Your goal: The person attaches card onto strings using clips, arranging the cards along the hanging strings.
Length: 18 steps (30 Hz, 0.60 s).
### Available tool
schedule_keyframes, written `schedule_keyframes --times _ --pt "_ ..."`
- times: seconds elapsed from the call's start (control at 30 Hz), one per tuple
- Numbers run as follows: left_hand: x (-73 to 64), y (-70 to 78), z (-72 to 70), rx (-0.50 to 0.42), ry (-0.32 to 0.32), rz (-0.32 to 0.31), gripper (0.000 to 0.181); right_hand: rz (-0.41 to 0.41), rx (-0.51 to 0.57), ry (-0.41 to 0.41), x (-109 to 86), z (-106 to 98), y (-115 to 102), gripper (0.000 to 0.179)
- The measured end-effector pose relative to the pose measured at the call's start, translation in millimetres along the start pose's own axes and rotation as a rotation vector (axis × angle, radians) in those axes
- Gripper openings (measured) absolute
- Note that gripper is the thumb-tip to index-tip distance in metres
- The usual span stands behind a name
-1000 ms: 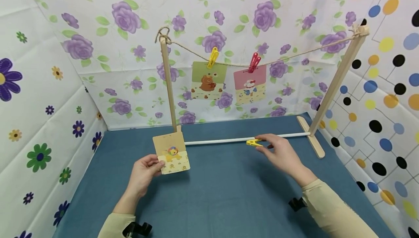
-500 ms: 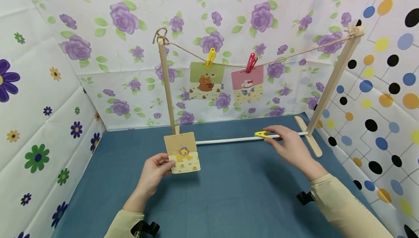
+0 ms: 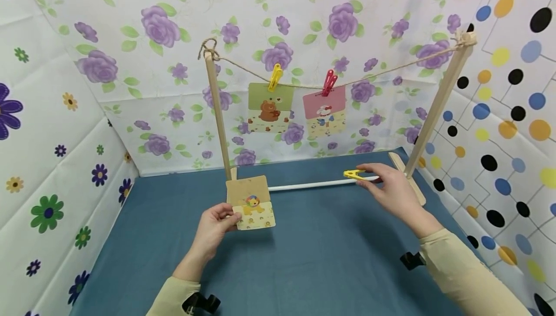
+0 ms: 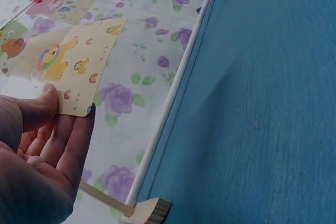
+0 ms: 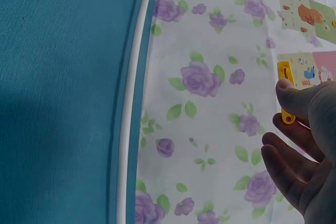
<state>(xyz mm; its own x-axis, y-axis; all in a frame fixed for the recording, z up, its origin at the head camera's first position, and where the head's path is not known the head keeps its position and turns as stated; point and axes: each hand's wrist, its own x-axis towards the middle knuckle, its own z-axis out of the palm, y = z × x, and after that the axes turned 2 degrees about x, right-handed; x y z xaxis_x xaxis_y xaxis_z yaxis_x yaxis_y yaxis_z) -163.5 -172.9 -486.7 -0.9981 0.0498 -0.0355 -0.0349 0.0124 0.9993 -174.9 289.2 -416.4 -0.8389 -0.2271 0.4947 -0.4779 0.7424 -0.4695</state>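
A tan and cream card with a lion on it is pinched at its lower left edge by my left hand. The left wrist view shows the thumb on the face of the card and the fingers behind it. My right hand pinches a yellow clothespin between thumb and fingers, in front of the white rod. Above, a green bear card hangs from a twine line by another yellow clothespin. Beside it a pink card hangs by a red clothespin.
The twine runs between a left wooden post and a right wooden post. A white rod joins the posts low down, above the blue cloth. Patterned sheets stand behind and at both sides.
My left hand has carried the lion card to the right. The right hand has moved right and slightly up with the yellow clothespin. The hanging cards stay on the twine.
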Motion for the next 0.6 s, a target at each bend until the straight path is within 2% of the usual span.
schedule_keyframes --times 0.2,0.43,0.6 --pt "2.2 -0.7 6.1 0.004 -0.003 0.003 0.014 -0.045 -0.017 0.028 -0.8 -5.0 1.9 0.041" --pt "4.3 -0.1 14.4 0.011 -0.006 0.008 0.013 0.011 -0.039 0.015 0.0 -11.9 -0.2 0.046" --pt "5.1 3.1 22.0 0.007 -0.032 0.019 0.013 0.002 -0.055 0.028 2.8 -18.3 -2.7 0.042"
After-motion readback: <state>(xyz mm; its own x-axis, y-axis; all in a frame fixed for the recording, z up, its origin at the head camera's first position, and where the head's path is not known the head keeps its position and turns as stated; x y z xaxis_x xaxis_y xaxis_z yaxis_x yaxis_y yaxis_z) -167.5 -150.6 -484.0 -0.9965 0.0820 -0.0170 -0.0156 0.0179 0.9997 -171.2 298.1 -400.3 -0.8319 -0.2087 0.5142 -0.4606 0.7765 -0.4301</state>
